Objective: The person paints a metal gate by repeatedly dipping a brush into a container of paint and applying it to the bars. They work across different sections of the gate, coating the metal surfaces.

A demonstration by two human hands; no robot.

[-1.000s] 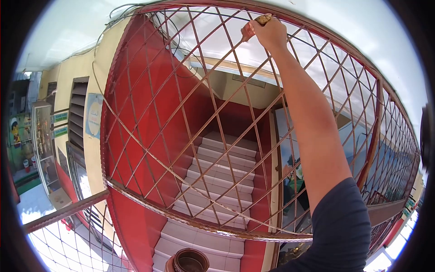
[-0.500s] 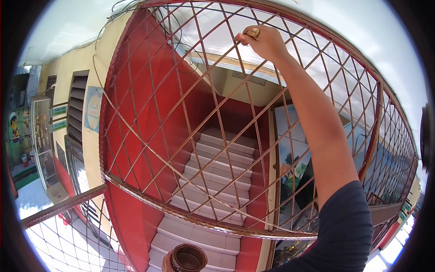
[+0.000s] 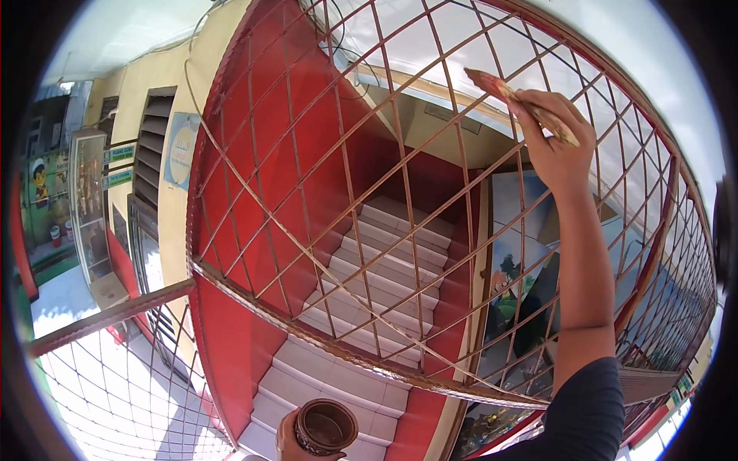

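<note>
My right hand (image 3: pixel 560 142) is raised at the upper right, its fingers closed round the handle of a paintbrush (image 3: pixel 492 84). The brush's reddish-brown bristles point up and left, over the diamond-patterned metal lattice (image 3: pixel 369 303); whether they touch a bar I cannot tell. At the bottom centre my left hand (image 3: pixel 287 439) holds a round brown pot (image 3: pixel 327 427) from its left side and below. The pot's mouth faces up and its inside looks brown.
Behind the lattice, pale steps (image 3: pixel 388 265) rise between red walls (image 3: pixel 269 154). A lower railing (image 3: pixel 115 319) extends left. A loose cable (image 3: pixel 190 84) hangs at the upper left. A glass cabinet (image 3: pixel 91 207) stands far left, and a painted mural (image 3: pixel 511 284) lies behind my right arm.
My right hand has moved down and right with the brush, whose handle and bristles now show more. The view has shifted; the pot sits slightly higher and more of it shows.
</note>
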